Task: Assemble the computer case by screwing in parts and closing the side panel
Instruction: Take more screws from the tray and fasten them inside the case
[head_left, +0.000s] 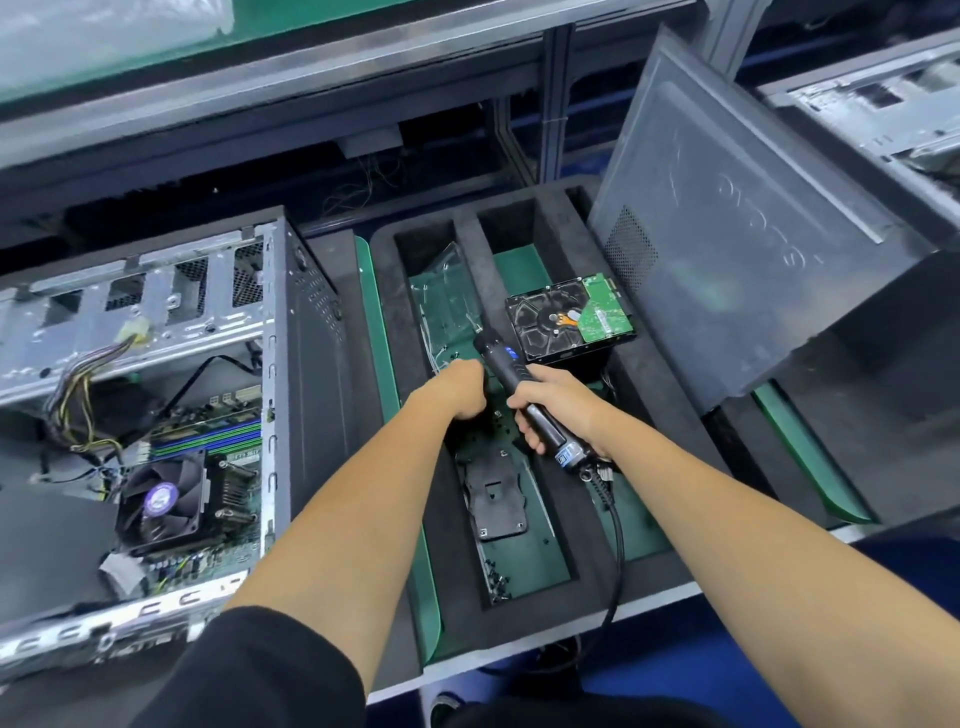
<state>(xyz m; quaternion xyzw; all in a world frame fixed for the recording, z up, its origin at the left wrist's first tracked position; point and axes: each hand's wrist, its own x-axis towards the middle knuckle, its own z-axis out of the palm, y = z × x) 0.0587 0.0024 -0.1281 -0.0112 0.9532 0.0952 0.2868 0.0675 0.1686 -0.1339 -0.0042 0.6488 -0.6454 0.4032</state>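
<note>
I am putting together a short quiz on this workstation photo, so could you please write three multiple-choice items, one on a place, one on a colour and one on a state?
1. Where does the hard drive lie?
A. inside the computer case
B. on the black foam tray, at its far right
C. on the floor

2. What colour is the hard drive's circuit board?
A. green
B. red
C. white

3. What is the state of the computer case?
A. side panel closed
B. open, motherboard and fan showing
C. wrapped in plastic

Answers:
1 B: it rests on the foam tray, beyond the right hand.
2 A: the board on its right part is green.
3 B: the side panel leans apart at the right, and the case interior is exposed.
</note>
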